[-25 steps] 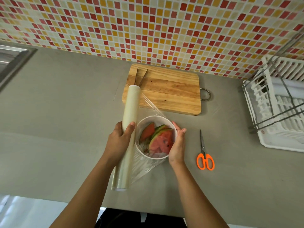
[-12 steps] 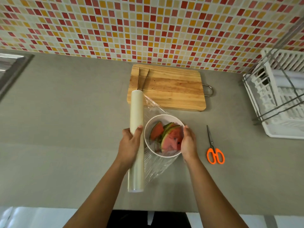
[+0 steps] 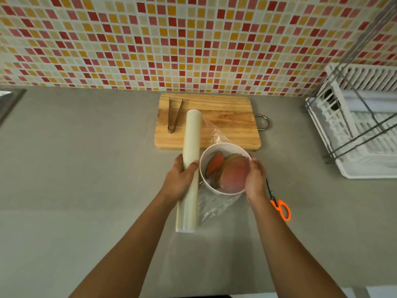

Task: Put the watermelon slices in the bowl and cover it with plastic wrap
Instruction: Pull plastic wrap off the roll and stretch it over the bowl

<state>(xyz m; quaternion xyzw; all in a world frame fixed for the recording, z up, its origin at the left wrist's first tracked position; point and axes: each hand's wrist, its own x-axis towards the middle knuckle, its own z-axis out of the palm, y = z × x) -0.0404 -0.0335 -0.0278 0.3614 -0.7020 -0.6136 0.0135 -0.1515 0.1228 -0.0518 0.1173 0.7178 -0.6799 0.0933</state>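
Observation:
A white bowl (image 3: 217,150) stands on the grey counter, holding several watermelon slices (image 3: 229,173) with red flesh and green rind. A long pale roll of plastic wrap (image 3: 190,147) lies just left of the bowl, pointing away from me. My left hand (image 3: 179,178) grips the roll at its middle. A sheet of clear wrap (image 3: 214,208) runs from the roll under and around the bowl. My right hand (image 3: 255,181) cups the bowl's right side and holds the film there.
A wooden cutting board (image 3: 227,123) with metal tongs (image 3: 174,117) lies behind the bowl. Orange-handled scissors (image 3: 280,206) lie right of my right hand. A white dish rack (image 3: 365,134) stands at the right; a sink edge (image 3: 8,100) shows far left.
The camera has tipped up and drawn back, so the bowl and hands sit lower in view. My right hand has slid further round the bowl's right side. The left hand still grips the roll.

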